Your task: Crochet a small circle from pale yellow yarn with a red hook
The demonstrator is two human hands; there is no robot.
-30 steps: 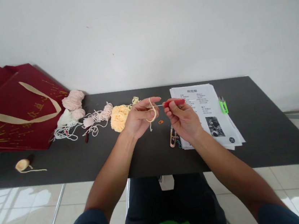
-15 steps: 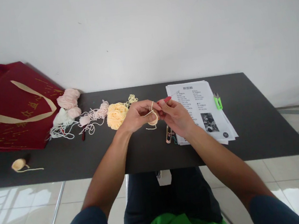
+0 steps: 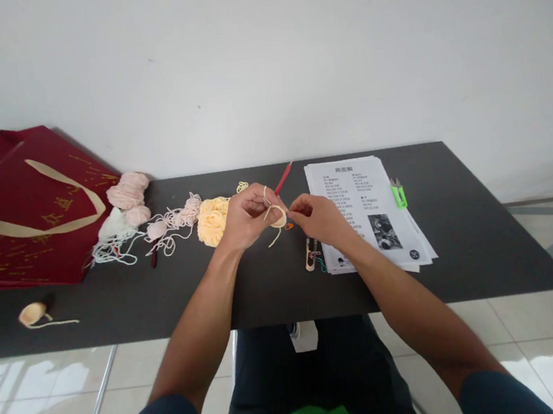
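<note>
My left hand (image 3: 249, 218) is closed on a small pale-yellow crochet piece (image 3: 279, 217), with yarn looped over a finger and a loose tail hanging below. My right hand (image 3: 315, 217) has thumb and finger pinched together at the piece's right edge; what sits in the pinch is too small to make out. A red crochet hook (image 3: 283, 178) slants up just beyond my left fingertips; whether that hand holds it or it lies on the table cannot be told. Below the pinch shows a small orange clip-like ring (image 3: 289, 226).
Left of my hands are a yellow yarn ball (image 3: 212, 221), pink yarn (image 3: 126, 190) and white yarn (image 3: 111, 230). A red bag (image 3: 30, 217) leans at the far left, above a cream crocheted cup (image 3: 32, 313). Printed sheets (image 3: 350, 191) and green snips (image 3: 398, 193) lie right.
The red hook has left my right fingers and now points up beyond my left hand. My right hand has moved slightly down and pinches beside the crochet piece. The orange ring has come into view.
</note>
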